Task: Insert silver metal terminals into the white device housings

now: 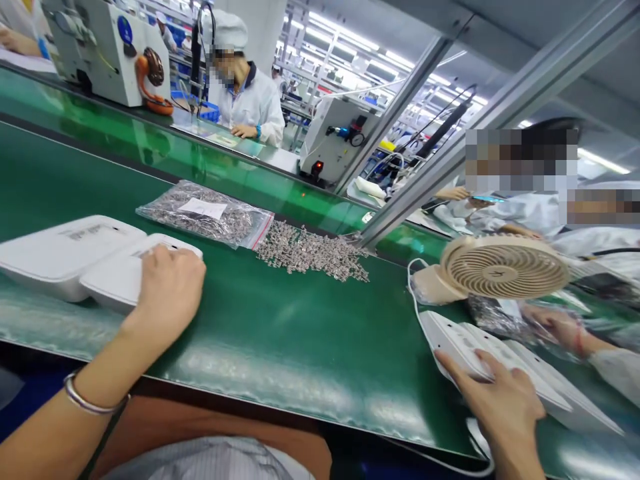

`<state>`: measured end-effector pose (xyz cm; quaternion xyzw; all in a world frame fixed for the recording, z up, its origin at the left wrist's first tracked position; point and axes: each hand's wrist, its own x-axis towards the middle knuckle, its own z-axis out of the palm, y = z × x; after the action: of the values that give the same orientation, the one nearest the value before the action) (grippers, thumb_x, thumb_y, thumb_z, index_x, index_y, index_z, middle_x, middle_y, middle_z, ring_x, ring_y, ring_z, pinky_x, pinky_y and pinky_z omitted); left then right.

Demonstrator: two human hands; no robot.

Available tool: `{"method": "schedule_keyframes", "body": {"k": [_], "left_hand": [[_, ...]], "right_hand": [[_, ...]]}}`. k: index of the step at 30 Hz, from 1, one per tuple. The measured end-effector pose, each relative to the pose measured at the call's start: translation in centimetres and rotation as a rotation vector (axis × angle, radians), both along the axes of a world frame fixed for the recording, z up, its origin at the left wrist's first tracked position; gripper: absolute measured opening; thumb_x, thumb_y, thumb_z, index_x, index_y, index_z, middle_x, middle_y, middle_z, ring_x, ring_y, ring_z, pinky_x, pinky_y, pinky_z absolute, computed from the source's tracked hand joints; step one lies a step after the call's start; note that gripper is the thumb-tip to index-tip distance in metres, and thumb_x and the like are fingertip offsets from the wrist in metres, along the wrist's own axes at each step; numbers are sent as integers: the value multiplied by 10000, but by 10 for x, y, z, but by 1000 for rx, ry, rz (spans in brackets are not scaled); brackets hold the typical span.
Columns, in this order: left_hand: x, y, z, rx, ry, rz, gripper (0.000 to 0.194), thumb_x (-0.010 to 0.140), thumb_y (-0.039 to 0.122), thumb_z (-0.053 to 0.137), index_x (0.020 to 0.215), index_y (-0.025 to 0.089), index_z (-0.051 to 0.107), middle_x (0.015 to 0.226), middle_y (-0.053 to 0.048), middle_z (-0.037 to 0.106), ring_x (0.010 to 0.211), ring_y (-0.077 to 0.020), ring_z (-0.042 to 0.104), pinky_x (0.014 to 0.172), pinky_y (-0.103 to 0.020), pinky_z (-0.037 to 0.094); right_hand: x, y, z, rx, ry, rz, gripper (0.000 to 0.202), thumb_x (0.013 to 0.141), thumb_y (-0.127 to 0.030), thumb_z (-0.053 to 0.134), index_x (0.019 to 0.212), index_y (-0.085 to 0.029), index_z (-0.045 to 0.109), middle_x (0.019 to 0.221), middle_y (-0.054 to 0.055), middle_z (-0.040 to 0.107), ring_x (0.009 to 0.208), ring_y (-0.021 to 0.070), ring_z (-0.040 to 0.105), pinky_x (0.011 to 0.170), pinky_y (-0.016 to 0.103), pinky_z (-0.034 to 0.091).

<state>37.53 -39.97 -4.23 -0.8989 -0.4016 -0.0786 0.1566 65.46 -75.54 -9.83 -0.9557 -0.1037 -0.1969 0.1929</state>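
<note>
My left hand (170, 283) rests on a white plastic housing (113, 273) at the left. Its fingers are curled and the fingertips are hidden, so what they hold, if anything, cannot be made out. A second white housing (70, 247) lies against the first, farther left. At the lower right my right hand (500, 393) has its thumb and fingers around the near edge of a white housing (455, 343). More white housings (537, 377) lean in a row beside that one.
A pile of small metal parts (313, 252) lies mid-belt beside a clear zip bag (205, 213) of similar parts. A beige fan (505, 267) with a white cable stands at right. A metal post (425, 180) rises behind. Co-workers sit across and to the right; one hand (560, 327) touches a bag.
</note>
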Motion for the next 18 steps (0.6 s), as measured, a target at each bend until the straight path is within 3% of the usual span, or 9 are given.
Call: {"method": "schedule_keyframes", "body": {"k": [2, 4, 7, 10, 12, 14, 16, 18], "left_hand": [[-6, 6, 0, -2, -24, 48, 414, 842, 64, 204, 945, -51, 589, 797, -228, 587, 880, -336, 566, 659, -385, 420], [-11, 0, -7, 5, -107, 65, 409, 880, 156, 258, 1084, -32, 560, 1022, -285, 565, 990, -397, 532, 713, -456, 429], [-13, -25, -25, 91, -204, -102, 403, 863, 211, 413, 1219, 69, 536, 1351, -258, 417, 1147, -453, 444, 800, -526, 409], [-7, -57, -41, 209, -257, -276, 372, 839, 203, 501, 1193, 127, 588, 1364, -178, 452, 1159, -410, 465, 835, -486, 405], [-1, -76, -46, 178, -293, -354, 397, 828, 224, 539, 1218, 164, 581, 1377, -137, 451, 1165, -381, 474, 866, -462, 396], [5, -90, -45, 67, -312, -449, 493, 818, 303, 571, 1300, 219, 509, 1424, -104, 394, 1203, -370, 447, 900, -453, 381], [9, -98, -43, -31, -340, -562, 598, 792, 412, 599, 1351, 273, 437, 1464, -77, 327, 1249, -374, 399, 936, -460, 356], [11, -101, -42, -55, -385, -650, 568, 773, 470, 604, 1290, 258, 502, 1473, -58, 313, 1281, -379, 355, 969, -461, 328]], "right_hand": [[2, -4, -3, 59, 70, -130, 735, 543, -699, 601, 1084, -203, 642, 1210, 204, 482, 1148, 514, 446, 916, 662, 336], [3, -4, -2, 97, 78, -183, 714, 526, -676, 621, 1049, -192, 667, 1266, 198, 477, 1170, 492, 450, 959, 626, 338], [0, 2, 7, 111, -29, -171, 550, 610, -587, 634, 1007, -211, 691, 1279, 216, 498, 1206, 463, 444, 972, 602, 335], [-18, 18, 18, 117, -306, -107, 355, 655, -478, 685, 925, -249, 703, 1280, 246, 496, 1196, 422, 475, 938, 528, 399], [-42, 35, 23, 110, -474, 89, 305, 666, -395, 715, 930, -245, 686, 1287, 252, 488, 1196, 397, 487, 959, 486, 414], [-72, 55, 24, 123, -484, 414, 335, 697, -321, 705, 1015, -236, 645, 1323, 223, 472, 1239, 382, 452, 999, 534, 385], [-100, 75, 24, 168, -317, 761, 402, 722, -287, 679, 1113, -248, 594, 1421, 177, 379, 1278, 368, 412, 956, 564, 419], [-115, 91, 25, 167, -80, 1036, 468, 729, -327, 682, 1176, -243, 567, 1455, 169, 339, 1285, 353, 410, 941, 531, 446]]}}
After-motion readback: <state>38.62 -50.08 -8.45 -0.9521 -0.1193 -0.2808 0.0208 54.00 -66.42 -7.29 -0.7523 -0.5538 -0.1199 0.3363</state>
